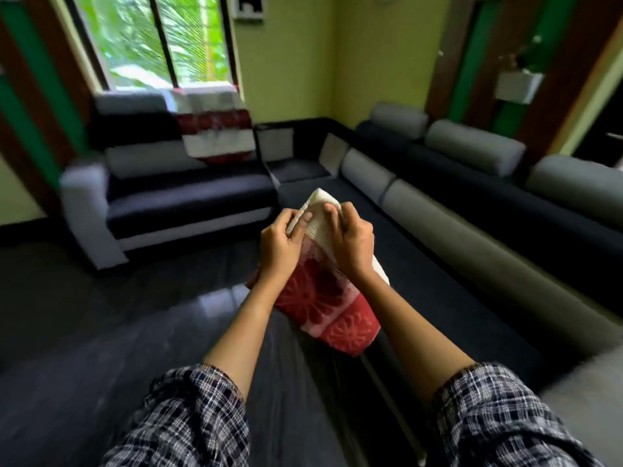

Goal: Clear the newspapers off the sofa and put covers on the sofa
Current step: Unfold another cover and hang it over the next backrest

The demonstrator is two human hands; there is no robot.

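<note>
I hold a folded red-and-white sofa cover [328, 305] with a flower pattern in front of me, above the dark floor. My left hand [281, 242] pinches its white upper edge on the left. My right hand [350, 244] grips the same white end from the right, fingers curled over the fold. A second red-and-white cover [215, 129] hangs over the backrest of the two-seat sofa [188, 197] under the window. The long black-and-grey sofa [472, 210] runs along the right wall with bare cushions. No newspapers are in view.
A small dark corner table [293, 146] joins the two sofas. Dark glossy floor [101, 332] spreads at the left and front. A window [158, 38] is behind the two-seat sofa, and a white wall planter [519, 85] hangs at the right.
</note>
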